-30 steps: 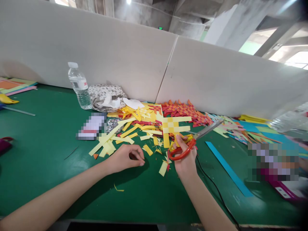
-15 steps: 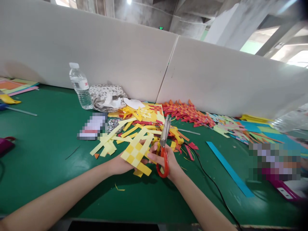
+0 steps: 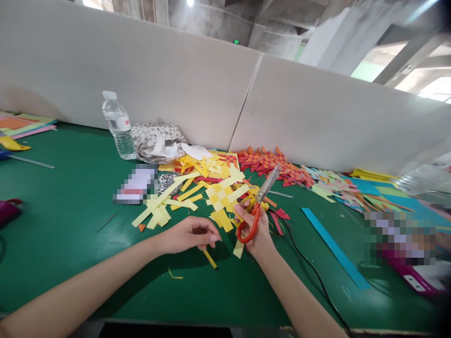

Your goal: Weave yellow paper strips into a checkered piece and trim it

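My right hand (image 3: 260, 233) is closed round a pair of scissors (image 3: 256, 213) with red handles, its metal blades pointing up and away. Beside that hand's fingertips is a woven yellow checkered paper piece (image 3: 221, 197) with loose strip ends; whether the fingers grip it I cannot tell. A pale yellow strip (image 3: 238, 249) shows below the same hand. My left hand (image 3: 192, 233) is apart from the woven piece, its fingers curled together. A narrow yellow paper strip (image 3: 210, 258) sticks out from under these fingers and seems pinched there.
Yellow paper strips (image 3: 158, 211) lie in a heap beyond my hands. Behind are red-orange woven paper pieces (image 3: 271, 162) along a white partition (image 3: 141, 70). A water bottle (image 3: 120, 126), a phone (image 3: 136, 184), a blue strip (image 3: 334, 246) and a black cable (image 3: 313, 267) are around.
My left hand has let go of the woven paper piece. The piece has moved up and to the right, and the scissors now tilt further right.
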`<state>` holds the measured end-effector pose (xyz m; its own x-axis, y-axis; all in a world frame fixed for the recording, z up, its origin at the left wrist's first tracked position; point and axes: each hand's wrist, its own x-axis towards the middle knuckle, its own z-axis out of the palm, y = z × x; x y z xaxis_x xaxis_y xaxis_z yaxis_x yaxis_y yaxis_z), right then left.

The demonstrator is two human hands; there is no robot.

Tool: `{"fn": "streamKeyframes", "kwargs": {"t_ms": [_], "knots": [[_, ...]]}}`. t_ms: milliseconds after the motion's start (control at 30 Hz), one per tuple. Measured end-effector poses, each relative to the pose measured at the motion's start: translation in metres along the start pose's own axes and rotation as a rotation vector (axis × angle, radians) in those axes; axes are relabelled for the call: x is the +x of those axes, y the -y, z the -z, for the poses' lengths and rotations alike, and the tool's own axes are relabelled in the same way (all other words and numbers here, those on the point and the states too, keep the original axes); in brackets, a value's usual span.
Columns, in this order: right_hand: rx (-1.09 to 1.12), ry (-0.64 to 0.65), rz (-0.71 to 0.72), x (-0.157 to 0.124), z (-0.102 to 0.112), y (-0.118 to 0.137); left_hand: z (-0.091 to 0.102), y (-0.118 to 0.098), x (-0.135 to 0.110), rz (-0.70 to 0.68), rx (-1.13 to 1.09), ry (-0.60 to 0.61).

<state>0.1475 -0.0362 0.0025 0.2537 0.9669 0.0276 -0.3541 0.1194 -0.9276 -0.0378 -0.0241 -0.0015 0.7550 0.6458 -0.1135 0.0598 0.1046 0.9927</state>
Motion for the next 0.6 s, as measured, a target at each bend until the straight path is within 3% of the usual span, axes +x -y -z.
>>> {"fn": "streamKeyframes", "kwargs": {"t_ms": [267,433,533,600], "knots": [[0.011,-0.051,0.021,0.002,0.001,0.002,0.005,-0.004,-0.004,-0.075,-0.033,0.072],[-0.013,-0.178,0.067,0.005,0.005,0.006,0.021,-0.009,-0.012,-0.401,-0.238,-0.201],[-0.007,-0.224,0.088,0.006,0.007,0.006,0.03,-0.008,-0.012,-0.43,-0.466,-0.218],[0.006,-0.255,0.11,0.007,0.009,0.005,0.031,-0.007,-0.01,-0.374,-0.484,-0.243]]}}
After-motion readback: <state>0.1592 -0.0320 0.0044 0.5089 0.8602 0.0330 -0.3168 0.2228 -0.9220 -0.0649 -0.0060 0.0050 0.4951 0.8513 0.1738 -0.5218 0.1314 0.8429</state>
